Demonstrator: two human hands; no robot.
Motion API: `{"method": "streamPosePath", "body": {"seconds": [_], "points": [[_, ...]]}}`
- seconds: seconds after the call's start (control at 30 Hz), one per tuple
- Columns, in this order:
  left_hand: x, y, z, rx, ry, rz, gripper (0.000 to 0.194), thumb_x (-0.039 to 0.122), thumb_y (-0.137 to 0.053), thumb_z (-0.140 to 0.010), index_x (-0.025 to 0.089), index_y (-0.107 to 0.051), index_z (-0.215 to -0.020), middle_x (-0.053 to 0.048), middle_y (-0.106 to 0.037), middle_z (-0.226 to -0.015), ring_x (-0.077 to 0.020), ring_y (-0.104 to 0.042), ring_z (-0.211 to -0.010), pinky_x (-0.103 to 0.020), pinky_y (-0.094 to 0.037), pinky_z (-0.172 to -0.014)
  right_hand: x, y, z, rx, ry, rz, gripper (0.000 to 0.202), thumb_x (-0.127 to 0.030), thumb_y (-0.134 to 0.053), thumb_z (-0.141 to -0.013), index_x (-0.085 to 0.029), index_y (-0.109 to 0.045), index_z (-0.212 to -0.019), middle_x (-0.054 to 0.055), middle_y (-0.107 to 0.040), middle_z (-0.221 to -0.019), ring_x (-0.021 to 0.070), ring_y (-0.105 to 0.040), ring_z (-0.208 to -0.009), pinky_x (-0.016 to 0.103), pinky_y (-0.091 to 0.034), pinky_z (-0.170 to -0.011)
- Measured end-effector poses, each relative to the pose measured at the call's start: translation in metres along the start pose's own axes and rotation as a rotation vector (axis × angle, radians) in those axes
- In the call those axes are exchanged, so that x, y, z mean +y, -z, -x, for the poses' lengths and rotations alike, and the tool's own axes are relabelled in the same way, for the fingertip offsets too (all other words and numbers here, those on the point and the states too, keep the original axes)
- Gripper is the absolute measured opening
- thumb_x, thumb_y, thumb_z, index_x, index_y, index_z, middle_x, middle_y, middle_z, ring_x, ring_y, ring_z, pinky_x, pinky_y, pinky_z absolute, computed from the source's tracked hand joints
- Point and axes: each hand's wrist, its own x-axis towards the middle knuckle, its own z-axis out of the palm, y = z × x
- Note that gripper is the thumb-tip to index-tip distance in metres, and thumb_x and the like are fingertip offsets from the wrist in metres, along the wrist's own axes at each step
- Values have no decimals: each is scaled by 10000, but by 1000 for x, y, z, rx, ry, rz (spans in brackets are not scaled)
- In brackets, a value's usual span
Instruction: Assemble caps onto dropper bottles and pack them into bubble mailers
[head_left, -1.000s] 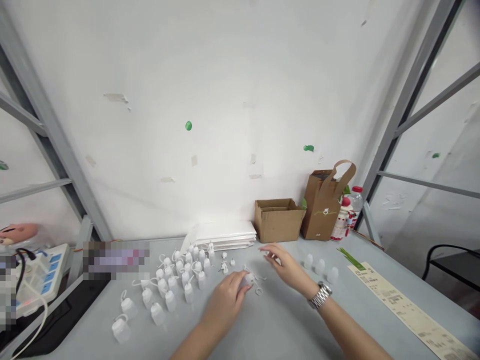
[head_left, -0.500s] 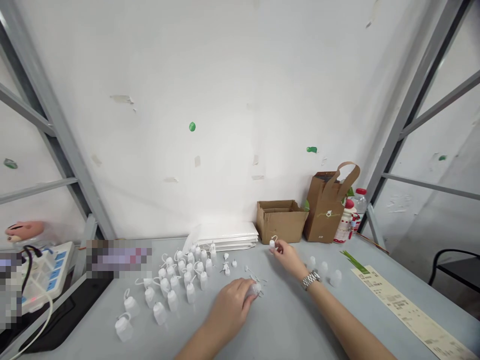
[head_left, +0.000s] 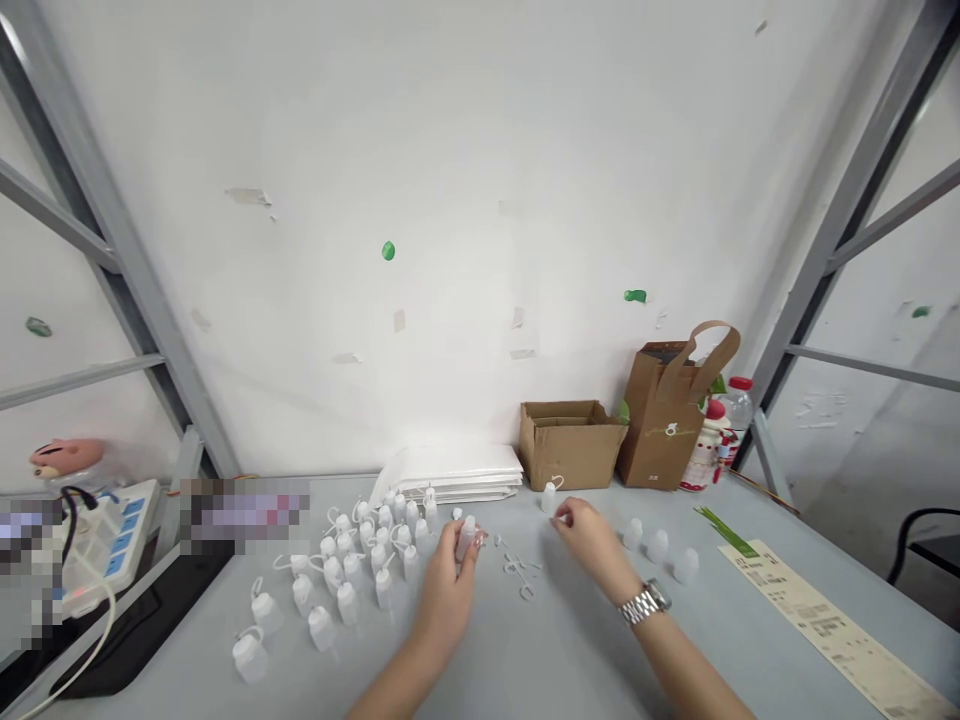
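My left hand is closed around a small translucent plastic bottle, held upright in its fingertips. My right hand, a metal watch at its wrist, has thumb and fingers pinched together; whether anything small is between them is hidden. Just beyond those fingertips stands a small bottle with a looped cap. Between the hands lie several loose white looped caps. To the left, several bottles with looped caps stand in rough rows. Uncapped bottles stand right of my right hand.
At the back are a stack of white packets, an open cardboard box and a brown paper bag. A printed paper strip lies right. A power strip and a black pad are on the left.
The right hand has let go of the capped bottle near the box and drawn slightly back. The left hand has moved left and away from me, lifting a bottle upright off the loose caps.
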Motion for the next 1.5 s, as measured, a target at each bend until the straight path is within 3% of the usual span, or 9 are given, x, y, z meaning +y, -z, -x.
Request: {"method": "streamPosePath", "body": {"seconds": [0.13,0.23,0.4,0.53,0.7,0.87,1.17,1.33,1.5], "points": [[-9,-3,-2,16,22,34,379,472,-421,-815,172,-471,-1042,-96,-604,-1030,-221,-580,-933,-362,-442,-827,-33,-26,12,-151,364,-78,413,3,-437,-725,-214,-582,-1045,55,-594,-993,163,-550,-891,274,-415,-797],[-15,-4,-3,20,42,5,394,453,-429,-811,158,-485,-1065,-95,-585,-1030,-207,-585,-864,-356,-469,-772,-44,-42,14,-150,468,-57,295,5,-452,-750,-184,-636,-883,72,-604,-906,191,-529,-870,323,-400,-803],[-17,-2,-5,48,20,11,417,427,-453,-792,132,-528,-1077,-97,-559,-1001,-210,-584,-852,-321,-502,-671,-38,-37,9,-66,291,-239,152,-172,-491,-816,-145,-620,-742,65,-590,-772,181,-531,-755,316,-414,-729],[-11,-1,-3,8,0,-56,355,365,-479,-785,179,-578,-1070,-77,-584,-1004,-193,-588,-798,-326,-495,-694,-39,-22,14,-137,12,-677,263,-394,-538,-772,-154,-610,-695,18,-589,-645,144,-518,-591,270,-424,-584],[-5,-3,1,-107,-54,-155,359,259,-507,-761,238,-579,-1112,-60,-609,-1059,-207,-565,-940,-320,-470,-778,-52,-15,27,-199,-117,-921,293,-453,-624,-666,-164,-597,-622,-11,-572,-578,121,-486,-534,261,-407,-576],[-3,-6,6,-173,-50,-150,429,240,-492,-774,259,-514,-1202,-57,-592,-1123,-211,-541,-1005,-303,-473,-768,-59,-18,30,-186,-128,-876,332,-497,-625,-635,-174,-583,-575,-7,-567,-555,133,-491,-532,266,-411,-561],[2,0,9,-220,-155,-226,402,320,-371,-867,297,-456,-1259,-39,-619,-932,-178,-569,-801,-323,-460,-771,-62,-18,40,-123,60,-651,337,-455,-492,-791,-176,-632,-664,26,-585,-692,161,-542,-656,280,-431,-650],[1,2,6,-50,-79,-148,393,372,-418,-842,245,-503,-1204,-57,-615,-1077,-202,-564,-972,-351,-412,-893,-63,-15,38,-258,-51,-863,364,-507,-581,-719,-169,-671,-823,31,-624,-747,142,-557,-593,292,-455,-637],[12,2,3,22,58,215,447,456,-516,-775,188,-503,-1132,-82,-661,-996,-230,-582,-1003,-374,-431,-883,-69,-21,45,-584,-197,-1237,396,-486,-651,-686,-148,-663,-892,70,-656,-869,146,-617,-696,283,-458,-687]]}}
